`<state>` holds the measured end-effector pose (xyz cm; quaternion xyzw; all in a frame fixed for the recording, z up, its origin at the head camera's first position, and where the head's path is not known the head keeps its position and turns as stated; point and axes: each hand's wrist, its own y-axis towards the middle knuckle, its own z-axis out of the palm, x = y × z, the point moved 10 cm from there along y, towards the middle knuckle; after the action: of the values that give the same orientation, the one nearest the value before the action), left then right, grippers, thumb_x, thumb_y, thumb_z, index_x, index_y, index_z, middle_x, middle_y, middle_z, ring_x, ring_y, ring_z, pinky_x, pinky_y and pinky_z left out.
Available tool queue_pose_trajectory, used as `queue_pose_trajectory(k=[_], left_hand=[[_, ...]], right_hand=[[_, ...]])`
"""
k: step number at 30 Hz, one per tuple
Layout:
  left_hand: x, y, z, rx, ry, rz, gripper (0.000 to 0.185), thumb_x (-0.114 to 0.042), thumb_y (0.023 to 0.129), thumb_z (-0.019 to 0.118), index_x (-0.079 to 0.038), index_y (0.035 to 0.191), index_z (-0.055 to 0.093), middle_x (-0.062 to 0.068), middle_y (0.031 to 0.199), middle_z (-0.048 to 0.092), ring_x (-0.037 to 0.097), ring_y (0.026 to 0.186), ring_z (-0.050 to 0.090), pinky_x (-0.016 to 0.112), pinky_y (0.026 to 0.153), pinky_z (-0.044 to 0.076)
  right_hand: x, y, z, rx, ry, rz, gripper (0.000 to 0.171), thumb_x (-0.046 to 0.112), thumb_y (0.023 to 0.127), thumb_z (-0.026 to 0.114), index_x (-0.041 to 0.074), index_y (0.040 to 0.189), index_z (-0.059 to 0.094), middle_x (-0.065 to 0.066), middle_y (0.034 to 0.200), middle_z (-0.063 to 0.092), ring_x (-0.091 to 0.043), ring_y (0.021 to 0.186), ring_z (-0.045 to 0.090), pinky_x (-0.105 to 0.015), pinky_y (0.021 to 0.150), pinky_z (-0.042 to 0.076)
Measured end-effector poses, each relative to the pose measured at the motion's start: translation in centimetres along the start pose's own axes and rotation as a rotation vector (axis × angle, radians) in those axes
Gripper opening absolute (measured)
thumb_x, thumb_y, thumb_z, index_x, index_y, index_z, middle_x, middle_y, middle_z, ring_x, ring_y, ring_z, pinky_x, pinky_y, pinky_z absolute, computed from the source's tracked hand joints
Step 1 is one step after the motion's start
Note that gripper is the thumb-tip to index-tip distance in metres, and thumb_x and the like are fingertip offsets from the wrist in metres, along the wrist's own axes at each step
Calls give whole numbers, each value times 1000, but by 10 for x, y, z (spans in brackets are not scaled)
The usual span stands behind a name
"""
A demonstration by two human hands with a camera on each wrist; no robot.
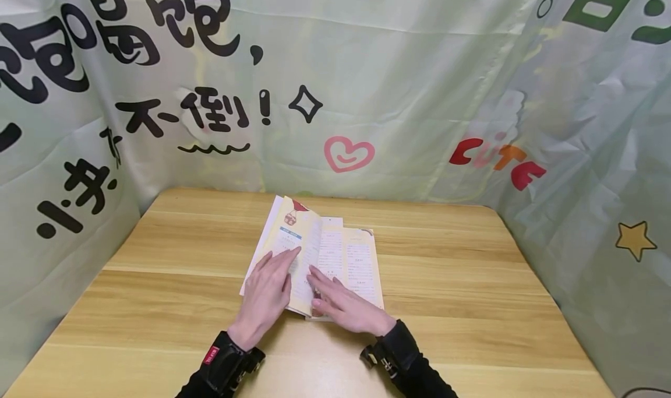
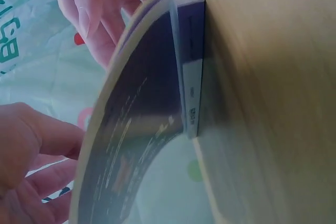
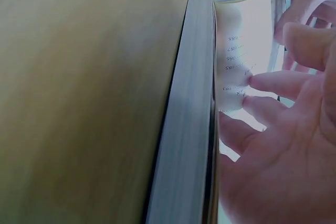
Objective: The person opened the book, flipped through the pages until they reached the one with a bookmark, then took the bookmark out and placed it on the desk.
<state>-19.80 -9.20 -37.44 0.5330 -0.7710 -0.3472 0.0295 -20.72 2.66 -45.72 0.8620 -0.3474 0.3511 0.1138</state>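
Observation:
A thick paperback book (image 1: 360, 270) lies open on the table, its pages printed with lines of text. The left page (image 1: 301, 220) tilts up and carries a red balloon drawing near its top. My left hand (image 1: 264, 290) rests on that page with fingers extended. In the left wrist view the dark-purple cover (image 2: 142, 82) bends upward, and the left hand (image 2: 31, 156) is behind it. My right hand (image 1: 348, 310) lies across the lower pages near the fold, fingers stretched leftward. In the right wrist view its fingertips touch a page beside the thick page block (image 3: 181, 124).
The book rests on a wooden table (image 1: 157, 305) with rounded far corners. Behind and along both sides hangs a pale printed cloth (image 1: 409, 95) with black lettering, a pink heart and a star. Black wrist straps with small devices are on both wrists.

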Motion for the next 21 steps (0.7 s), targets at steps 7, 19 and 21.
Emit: queue_pose_trajectory(k=[7,19,21], left_hand=[[13,-7,25,162,-186,-133,61,12,82,65,-4,140,56,18,133,67,29,102,71,41,79,62],[17,-19,60,384,-301,-96,58,-5,95,62,1,149,44,21,154,47,37,140,50,51,116,43],[17,-21,64,427,-306,-83,57,-9,98,60,0,151,42,19,158,42,36,145,44,53,119,38]], right_hand=[[0,0,4,21,-14,-16,59,39,109,39,8,158,30,-1,171,15,-18,159,14,-52,131,10],[-4,-6,1,29,4,-43,57,37,108,42,7,156,36,-3,168,24,-23,157,22,-52,130,12],[-8,-8,-1,26,10,-34,58,38,107,43,7,156,35,-5,167,26,-23,156,24,-51,129,15]])
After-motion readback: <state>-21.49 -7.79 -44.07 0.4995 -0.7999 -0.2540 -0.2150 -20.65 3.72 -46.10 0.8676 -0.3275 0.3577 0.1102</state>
